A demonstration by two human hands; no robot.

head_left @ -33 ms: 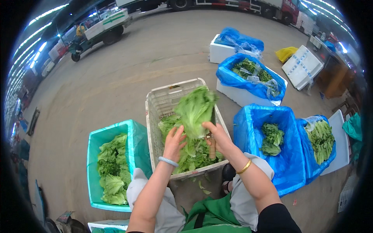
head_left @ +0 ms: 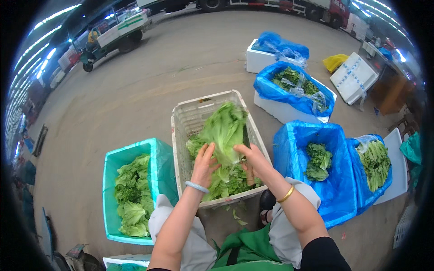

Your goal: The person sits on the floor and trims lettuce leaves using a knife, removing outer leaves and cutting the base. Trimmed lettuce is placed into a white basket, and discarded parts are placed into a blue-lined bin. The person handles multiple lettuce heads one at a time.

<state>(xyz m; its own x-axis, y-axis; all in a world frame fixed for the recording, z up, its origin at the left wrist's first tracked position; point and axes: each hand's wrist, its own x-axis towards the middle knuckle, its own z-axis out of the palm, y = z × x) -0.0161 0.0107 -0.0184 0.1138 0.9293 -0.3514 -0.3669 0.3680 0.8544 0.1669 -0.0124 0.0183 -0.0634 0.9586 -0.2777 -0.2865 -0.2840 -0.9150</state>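
A leafy green lettuce head (head_left: 224, 133) is tilted up over the white plastic crate (head_left: 179, 135), its pale base toward me. My right hand (head_left: 254, 160) pinches the base at its right side with thumb and forefinger. Below that palm shows a tan, wooden-looking handle (head_left: 249, 174), apparently held by the other fingers; the rest of that tool is hidden. At the base's left side is my left hand (head_left: 205, 163), cupped with fingers apart; whether it bears any of the weight I cannot tell. Loose lettuce leaves (head_left: 226, 185) lie in the crate under both hands.
On the left stands a turquoise-lined box (head_left: 153, 189) of lettuce. Blue-lined boxes (head_left: 289, 135) holding greens stand on the right, with another lined foam box (head_left: 266, 97) behind. A foam lid (head_left: 355, 77) leans farther back. A three-wheeled cart (head_left: 120, 36) is at far left.
The lettuce head has swung slightly left and toward me, and its leaf tips are less blurred. Both hands stay almost where they were.
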